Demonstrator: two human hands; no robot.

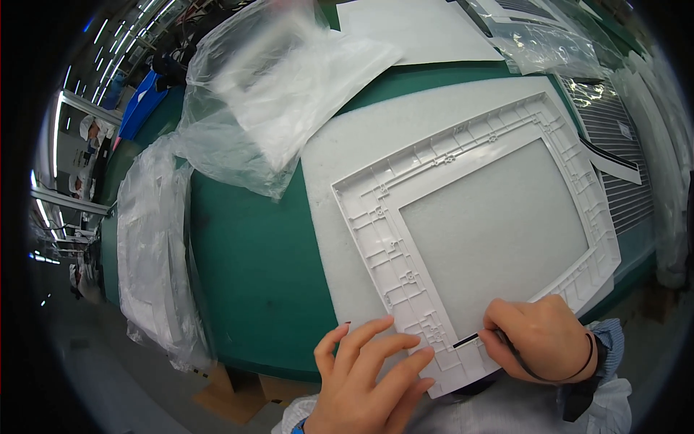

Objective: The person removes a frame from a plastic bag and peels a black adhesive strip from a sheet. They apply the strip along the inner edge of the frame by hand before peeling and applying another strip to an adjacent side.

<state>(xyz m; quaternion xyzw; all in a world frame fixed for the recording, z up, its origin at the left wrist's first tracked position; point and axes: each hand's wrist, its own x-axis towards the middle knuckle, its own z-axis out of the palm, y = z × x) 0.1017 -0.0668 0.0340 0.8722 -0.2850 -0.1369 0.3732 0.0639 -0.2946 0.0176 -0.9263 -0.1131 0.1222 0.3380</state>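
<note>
A white plastic frame with ribs and small posts lies on a pale foam sheet, its large opening showing the foam. At the near inner edge of this frame, a thin black strip lies along the border. My right hand is closed with fingertips pinched on that strip; a dark band curves from the fingers toward the wrist. Beside the frame's near left corner, my left hand has its fingers spread, some fingertips on or close to the frame, holding nothing.
Clear plastic bags lie at the far left, and a stack of bagged parts stands along the left edge of the green table. At right sits a sheet of dark strips under a white-backed piece. White sheets lie behind.
</note>
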